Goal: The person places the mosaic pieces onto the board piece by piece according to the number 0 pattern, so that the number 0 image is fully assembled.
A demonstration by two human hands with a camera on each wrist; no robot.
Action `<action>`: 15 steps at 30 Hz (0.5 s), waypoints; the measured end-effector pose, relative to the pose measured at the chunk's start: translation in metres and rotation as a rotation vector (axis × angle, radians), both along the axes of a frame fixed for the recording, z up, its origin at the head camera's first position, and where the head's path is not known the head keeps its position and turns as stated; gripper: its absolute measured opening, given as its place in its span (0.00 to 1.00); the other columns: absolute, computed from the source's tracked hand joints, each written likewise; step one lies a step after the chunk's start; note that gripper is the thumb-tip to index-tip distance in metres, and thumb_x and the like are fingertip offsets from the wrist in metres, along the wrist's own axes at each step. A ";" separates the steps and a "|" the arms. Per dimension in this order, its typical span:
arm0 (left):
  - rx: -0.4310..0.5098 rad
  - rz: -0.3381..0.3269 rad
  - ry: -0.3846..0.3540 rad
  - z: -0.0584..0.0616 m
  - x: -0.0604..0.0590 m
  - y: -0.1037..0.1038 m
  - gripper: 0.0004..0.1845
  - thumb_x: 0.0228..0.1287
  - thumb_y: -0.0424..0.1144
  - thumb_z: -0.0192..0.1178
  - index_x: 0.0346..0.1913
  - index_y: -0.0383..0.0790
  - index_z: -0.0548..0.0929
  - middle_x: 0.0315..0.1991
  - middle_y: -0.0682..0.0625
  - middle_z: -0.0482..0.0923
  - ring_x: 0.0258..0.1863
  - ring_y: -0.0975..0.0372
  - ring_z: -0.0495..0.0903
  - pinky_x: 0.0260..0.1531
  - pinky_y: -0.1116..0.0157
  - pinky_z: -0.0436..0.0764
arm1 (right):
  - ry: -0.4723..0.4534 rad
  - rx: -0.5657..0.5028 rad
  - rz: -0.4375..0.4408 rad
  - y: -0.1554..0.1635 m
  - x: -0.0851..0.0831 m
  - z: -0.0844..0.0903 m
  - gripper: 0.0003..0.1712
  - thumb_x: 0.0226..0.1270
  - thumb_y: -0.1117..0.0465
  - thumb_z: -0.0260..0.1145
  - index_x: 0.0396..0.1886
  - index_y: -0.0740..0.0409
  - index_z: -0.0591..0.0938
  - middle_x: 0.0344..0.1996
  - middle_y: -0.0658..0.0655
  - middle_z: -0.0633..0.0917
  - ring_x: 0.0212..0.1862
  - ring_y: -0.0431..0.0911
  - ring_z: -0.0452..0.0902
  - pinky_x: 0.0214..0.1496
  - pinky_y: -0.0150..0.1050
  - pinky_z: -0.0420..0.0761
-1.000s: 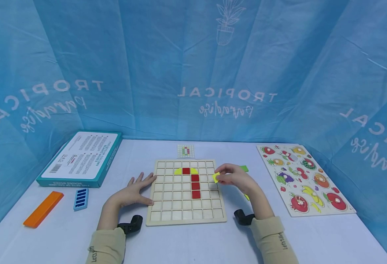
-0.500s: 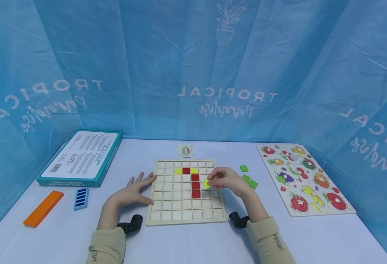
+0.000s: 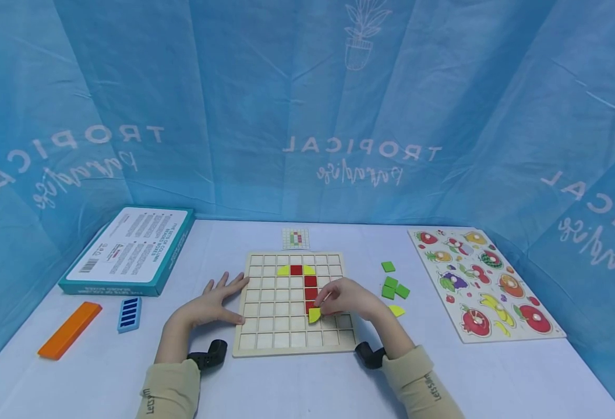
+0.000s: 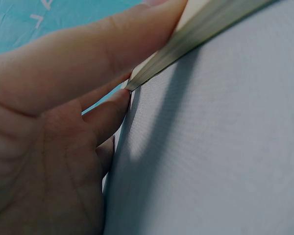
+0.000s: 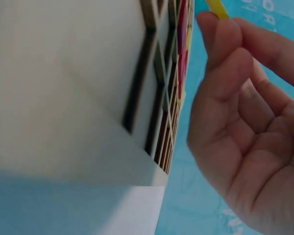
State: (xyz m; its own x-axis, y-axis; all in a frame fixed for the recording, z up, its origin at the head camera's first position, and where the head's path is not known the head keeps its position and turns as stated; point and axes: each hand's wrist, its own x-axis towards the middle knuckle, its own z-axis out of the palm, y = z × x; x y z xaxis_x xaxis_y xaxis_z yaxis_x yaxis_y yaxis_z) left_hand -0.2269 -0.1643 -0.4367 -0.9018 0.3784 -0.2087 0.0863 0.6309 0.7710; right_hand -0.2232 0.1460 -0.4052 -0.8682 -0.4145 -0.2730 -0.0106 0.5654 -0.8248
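Note:
A wooden grid board (image 3: 265,354) lies in the middle of the table. My left hand (image 3: 209,304) rests at its left edge, fingers spread and thumb touching the frame; in the left wrist view the thumb (image 4: 88,58) runs along the board's side. My right hand (image 3: 350,299) pinches a yellow quarter-round tile (image 3: 314,315) over the board, just below a column of red tiles (image 3: 310,281). Farther up, another red tile (image 3: 296,270) sits between two yellow rounded tiles. The right wrist view shows the held tile's edge (image 5: 217,7) between thumb and fingertips.
Right of the board lie several green tiles (image 3: 389,282) and a yellow tile (image 3: 397,311). A small pattern card (image 3: 295,239) lies behind it. A fruit puzzle board (image 3: 475,291) is at right; a teal box (image 3: 129,247), an orange bar (image 3: 70,330) and a blue piece (image 3: 128,315) are at left.
My right hand has carried the yellow tile from the board's right side leftward and nearer, to below the red column. The green tiles have come into view. My left hand has stayed put.

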 end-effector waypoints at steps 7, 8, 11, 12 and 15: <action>-0.007 -0.005 0.005 0.001 0.001 0.001 0.56 0.35 0.48 0.72 0.70 0.38 0.56 0.72 0.40 0.43 0.70 0.43 0.28 0.66 0.43 0.26 | 0.024 0.096 0.021 -0.005 0.004 -0.003 0.02 0.54 0.67 0.67 0.28 0.57 0.84 0.22 0.51 0.82 0.26 0.44 0.75 0.31 0.34 0.77; -0.008 -0.008 0.005 0.001 0.002 0.001 0.56 0.35 0.48 0.72 0.70 0.38 0.56 0.72 0.40 0.43 0.71 0.43 0.28 0.66 0.43 0.26 | 0.021 0.100 0.017 -0.006 0.004 -0.003 0.02 0.54 0.67 0.68 0.28 0.58 0.84 0.22 0.50 0.83 0.26 0.44 0.75 0.32 0.34 0.77; -0.007 -0.011 0.006 0.001 0.001 0.000 0.56 0.35 0.48 0.72 0.70 0.38 0.56 0.72 0.40 0.43 0.70 0.43 0.28 0.66 0.43 0.25 | 0.019 0.113 0.001 -0.007 0.005 -0.001 0.02 0.53 0.68 0.68 0.28 0.59 0.85 0.22 0.50 0.83 0.26 0.44 0.76 0.31 0.33 0.77; -0.007 -0.011 0.005 0.001 0.001 0.000 0.56 0.35 0.48 0.72 0.70 0.38 0.56 0.72 0.40 0.43 0.70 0.43 0.28 0.66 0.43 0.25 | 0.022 0.117 -0.002 -0.008 0.005 -0.001 0.02 0.53 0.68 0.68 0.28 0.60 0.85 0.22 0.50 0.83 0.26 0.44 0.76 0.31 0.33 0.77; -0.008 -0.014 0.008 0.000 0.000 0.000 0.56 0.35 0.48 0.72 0.70 0.38 0.56 0.72 0.40 0.43 0.70 0.43 0.28 0.66 0.43 0.25 | 0.034 0.127 -0.010 -0.008 0.006 -0.002 0.02 0.52 0.68 0.69 0.28 0.60 0.85 0.22 0.50 0.83 0.26 0.43 0.75 0.31 0.33 0.76</action>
